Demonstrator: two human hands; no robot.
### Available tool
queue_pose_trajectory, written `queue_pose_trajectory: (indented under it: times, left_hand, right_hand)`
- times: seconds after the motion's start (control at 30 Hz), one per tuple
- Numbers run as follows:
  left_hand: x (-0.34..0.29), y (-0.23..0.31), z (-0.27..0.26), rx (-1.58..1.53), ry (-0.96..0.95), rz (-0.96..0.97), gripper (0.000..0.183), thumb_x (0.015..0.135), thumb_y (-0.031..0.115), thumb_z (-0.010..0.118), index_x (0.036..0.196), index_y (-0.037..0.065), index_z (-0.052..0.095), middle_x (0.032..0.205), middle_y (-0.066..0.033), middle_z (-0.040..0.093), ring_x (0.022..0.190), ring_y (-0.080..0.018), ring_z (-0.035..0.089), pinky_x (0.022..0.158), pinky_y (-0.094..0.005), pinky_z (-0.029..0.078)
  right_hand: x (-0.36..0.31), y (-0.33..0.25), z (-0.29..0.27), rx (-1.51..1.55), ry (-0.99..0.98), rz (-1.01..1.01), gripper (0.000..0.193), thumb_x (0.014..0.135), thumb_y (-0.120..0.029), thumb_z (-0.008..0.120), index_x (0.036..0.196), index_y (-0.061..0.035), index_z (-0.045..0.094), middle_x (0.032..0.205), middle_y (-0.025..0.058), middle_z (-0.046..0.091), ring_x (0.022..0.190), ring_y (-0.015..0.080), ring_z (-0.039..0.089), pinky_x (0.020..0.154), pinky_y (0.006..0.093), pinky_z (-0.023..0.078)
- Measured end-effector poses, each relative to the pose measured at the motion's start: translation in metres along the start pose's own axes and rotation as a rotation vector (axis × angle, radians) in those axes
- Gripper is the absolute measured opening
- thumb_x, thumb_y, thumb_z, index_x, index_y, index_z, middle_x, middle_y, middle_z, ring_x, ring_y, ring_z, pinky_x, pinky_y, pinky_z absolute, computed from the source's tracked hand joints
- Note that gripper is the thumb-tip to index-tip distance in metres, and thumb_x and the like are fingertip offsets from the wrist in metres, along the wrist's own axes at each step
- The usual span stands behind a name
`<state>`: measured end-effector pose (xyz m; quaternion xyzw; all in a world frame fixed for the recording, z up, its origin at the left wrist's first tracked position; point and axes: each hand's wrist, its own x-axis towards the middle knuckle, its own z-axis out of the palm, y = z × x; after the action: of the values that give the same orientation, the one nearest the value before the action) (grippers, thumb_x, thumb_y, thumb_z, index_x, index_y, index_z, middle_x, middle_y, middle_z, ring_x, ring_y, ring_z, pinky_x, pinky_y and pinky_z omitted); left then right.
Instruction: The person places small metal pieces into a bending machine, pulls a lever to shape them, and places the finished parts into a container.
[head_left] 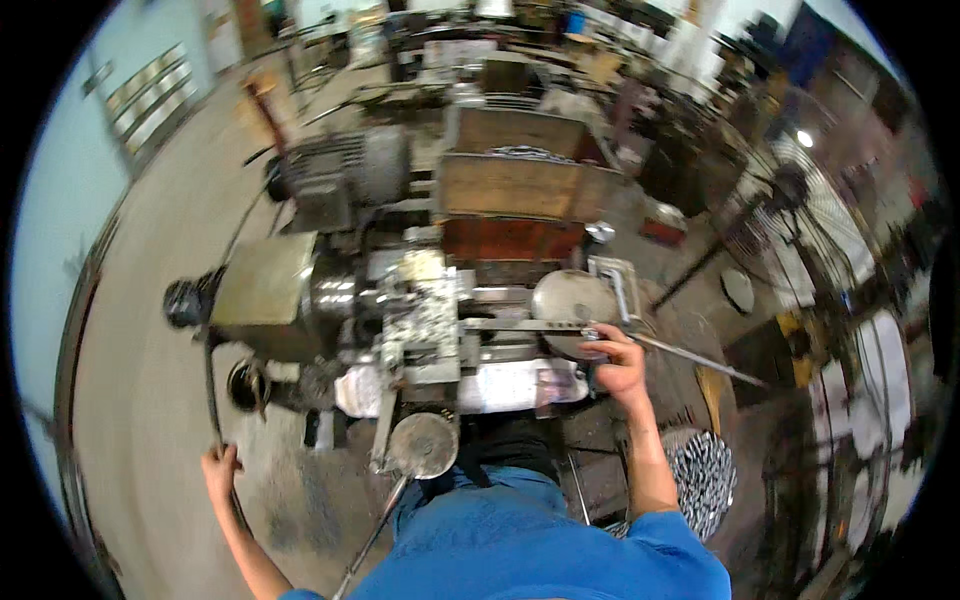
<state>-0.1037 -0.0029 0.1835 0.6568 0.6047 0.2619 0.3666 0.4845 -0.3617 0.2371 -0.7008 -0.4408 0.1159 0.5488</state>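
Note:
Off to the left, my left hand (221,470) is closed round a long dark rod or cable (211,385) that runs down from the lathe-like machine's headstock (265,295). My right hand (620,368) is on the machine's right side, fingers curled at the end of a flat metal bar (510,325) with holes. A small shiny metal piece (590,336) shows at its fingertips; blur hides its exact kind. Beside that hand sits a round metal disc (572,298). In the machine's middle, a carriage (420,320) is covered with pale shavings.
A wooden box (525,187) holding metal parts stands behind the machine, with a motor (345,170) to its left. Close to my body is a second round disc (423,445) with a rod. Many shiny small parts (700,483) lie heaped at lower right. A stand fan (785,190) stands right.

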Motion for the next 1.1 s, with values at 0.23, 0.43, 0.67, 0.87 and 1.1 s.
queue_pose_trajectory:
  times: [0.23, 0.43, 0.67, 0.87, 1.1]
  left_hand:
    - [-0.049, 0.034, -0.008, 0.574, 0.118, 0.026, 0.045, 0.07, 0.025, 0.068, 0.103, -0.002, 0.054, 0.089, -0.026, 0.06, 0.087, -0.0405, 0.057, 0.072, -0.0447, 0.046]
    - [-0.083, 0.021, -0.012, 0.602, 0.116, -0.103, 0.051, 0.072, 0.024, 0.068, 0.113, 0.0, 0.051, 0.083, -0.0259, 0.06, 0.081, -0.041, 0.058, 0.069, -0.0449, 0.046]
    - [-0.084, 0.007, -0.004, 0.538, 0.229, -0.085, 0.046, 0.073, 0.022, 0.068, 0.109, -0.003, 0.054, 0.082, -0.0261, 0.06, 0.079, -0.0412, 0.059, 0.068, -0.0451, 0.046]
    - [-0.076, 0.001, 0.001, 0.666, 0.233, -0.118, 0.037, 0.072, 0.017, 0.065, 0.101, -0.004, 0.057, 0.079, -0.024, 0.061, 0.08, -0.0403, 0.059, 0.069, -0.0448, 0.047]
    - [0.009, -0.098, -0.127, 1.164, 0.449, 0.103, 0.003, 0.067, 0.005, 0.056, 0.069, 0.005, 0.054, 0.068, -0.016, 0.059, 0.066, -0.0333, 0.058, 0.06, -0.0446, 0.045]
  right_hand:
    - [0.128, -0.119, 0.186, -0.306, -0.45, -0.674, 0.036, 0.051, -0.012, 0.06, 0.085, 0.0007, 0.065, 0.111, 0.0166, 0.056, 0.103, 0.0326, 0.052, 0.089, 0.0396, 0.042]
    - [0.166, -0.119, 0.286, -0.945, -0.735, -0.54, 0.027, 0.056, -0.016, 0.062, 0.076, 0.0018, 0.065, 0.092, 0.0198, 0.058, 0.094, 0.0332, 0.054, 0.083, 0.038, 0.045]
    - [0.162, -0.102, 0.308, -0.666, -0.594, -0.274, 0.032, 0.055, -0.015, 0.057, 0.075, 0.0098, 0.061, 0.091, 0.0294, 0.057, 0.088, 0.0436, 0.057, 0.081, 0.0421, 0.048]
    - [0.16, -0.125, 0.304, -0.697, -0.585, -0.227, 0.036, 0.054, -0.014, 0.056, 0.082, 0.009, 0.063, 0.127, 0.0351, 0.036, 0.089, 0.0484, 0.057, 0.082, 0.0442, 0.048]
    - [0.161, -0.129, 0.313, -0.749, -0.572, -0.337, 0.035, 0.054, -0.017, 0.059, 0.079, 0.0059, 0.065, 0.124, 0.0331, 0.04, 0.082, 0.0422, 0.061, 0.075, 0.0428, 0.051]
